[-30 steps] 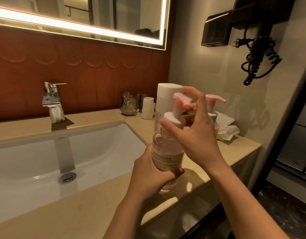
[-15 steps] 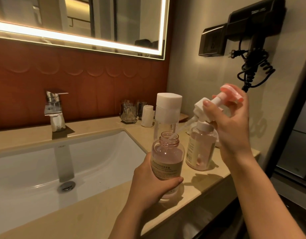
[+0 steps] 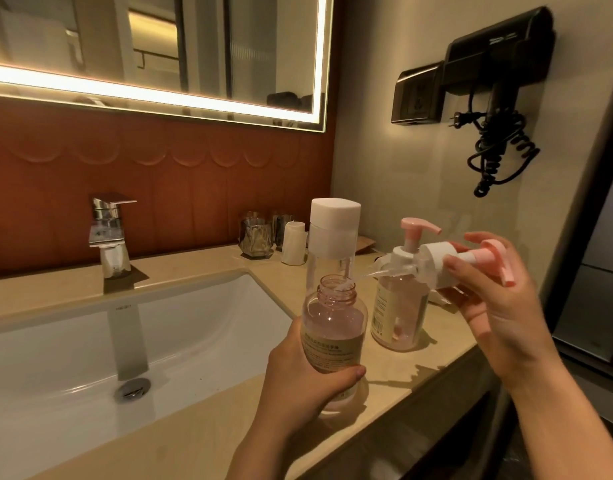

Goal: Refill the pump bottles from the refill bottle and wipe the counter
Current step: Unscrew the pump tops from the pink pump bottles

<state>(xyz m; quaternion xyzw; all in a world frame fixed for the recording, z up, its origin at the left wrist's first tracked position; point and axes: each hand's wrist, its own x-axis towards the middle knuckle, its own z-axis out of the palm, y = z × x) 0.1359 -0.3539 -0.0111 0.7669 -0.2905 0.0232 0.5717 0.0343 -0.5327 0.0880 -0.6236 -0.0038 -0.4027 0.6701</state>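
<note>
Setting: bathroom, hotel type. Evidence: white sink (image 3: 194,323) set in a beige stone counter (image 3: 194,261), chrome faucet (image 3: 109,233) behind it, and a mirror (image 3: 194,46) with a lit edge above red-brown tiles (image 3: 194,185). Hair dryer (image 3: 499,57) with coiled cord hangs in a wall holder beside a socket (image 3: 416,95). Glasses (image 3: 256,239) stand at the counter's back.

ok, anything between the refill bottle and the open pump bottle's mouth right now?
Yes: the dip tube of the removed pump, held by the right hand, slants across with its tip at the mouth of the open pump bottle that the left hand grips. The refill bottle, just behind, has its white cap on.
</note>
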